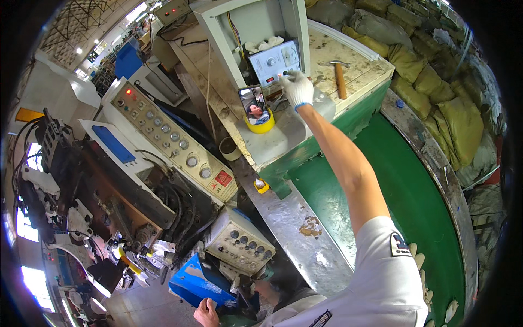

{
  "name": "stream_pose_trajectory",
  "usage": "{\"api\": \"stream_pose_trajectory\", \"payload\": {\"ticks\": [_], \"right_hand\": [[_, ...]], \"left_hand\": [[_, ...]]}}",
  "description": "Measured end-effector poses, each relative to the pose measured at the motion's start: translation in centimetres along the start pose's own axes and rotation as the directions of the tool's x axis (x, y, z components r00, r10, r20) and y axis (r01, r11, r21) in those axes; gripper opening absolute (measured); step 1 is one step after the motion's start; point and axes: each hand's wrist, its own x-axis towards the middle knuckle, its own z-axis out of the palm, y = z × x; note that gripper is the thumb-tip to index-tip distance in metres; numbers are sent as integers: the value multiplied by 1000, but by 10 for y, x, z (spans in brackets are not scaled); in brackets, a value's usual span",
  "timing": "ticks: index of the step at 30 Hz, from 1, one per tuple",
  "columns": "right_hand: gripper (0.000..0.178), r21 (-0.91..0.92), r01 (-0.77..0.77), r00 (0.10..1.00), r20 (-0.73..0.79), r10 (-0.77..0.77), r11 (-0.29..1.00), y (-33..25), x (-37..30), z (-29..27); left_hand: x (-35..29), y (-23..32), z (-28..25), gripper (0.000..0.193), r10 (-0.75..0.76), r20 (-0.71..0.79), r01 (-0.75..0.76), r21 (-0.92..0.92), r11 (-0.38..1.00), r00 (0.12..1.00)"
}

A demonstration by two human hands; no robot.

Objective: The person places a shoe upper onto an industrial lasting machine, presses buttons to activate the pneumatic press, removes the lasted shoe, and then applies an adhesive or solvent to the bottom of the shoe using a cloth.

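Observation:
My right hand [298, 89], in a white knitted glove, reaches up to a grey control panel [267, 64] inside an open metal cabinet. Its bent fingers come together at a small black knob [285, 73] on the panel's lower right. Just left of it, a phone [254, 103] showing a picture leans upright in a yellow tape roll [260, 126]. Low in the view, my bare left hand [207, 314] has its fingers curled beside a blue metal guard [199, 280]. What those fingers hold, if anything, cannot be made out.
A hammer [340, 80] with a wooden handle lies on the bench right of the cabinet. Left stands a machine with a long button panel [169, 133] and a knobbed control box [239, 242]. A green trough [348, 174] runs under my right arm; stacked sacks [436, 92] line the right.

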Motion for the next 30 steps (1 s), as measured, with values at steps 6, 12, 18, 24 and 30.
{"api": "stream_pose_trajectory", "payload": {"ticks": [6, 12, 18, 24, 30], "right_hand": [[55, -183, 25, 999, -31, -31, 983, -34, 29, 37], [46, -98, 112, 992, -46, -117, 989, -20, 48, 54], [41, -80, 112, 993, -28, -114, 990, -19, 51, 60], [39, -53, 107, 994, 10, -106, 993, -19, 55, 56], [42, -69, 122, 992, -9, -123, 990, -17, 53, 60]], "left_hand": [[-5, -5, 7, 37, 3, -83, -9, -65, 998, 997], [0, 11, 1, 37, 14, -70, -17, -38, 999, 997], [-1, 15, -2, 38, -63, -42, 60, -55, 997, 997], [0, 20, -2, 38, -27, -67, 24, -57, 998, 997], [-1, 12, -1, 39, -48, -44, 47, -11, 999, 998]]}}
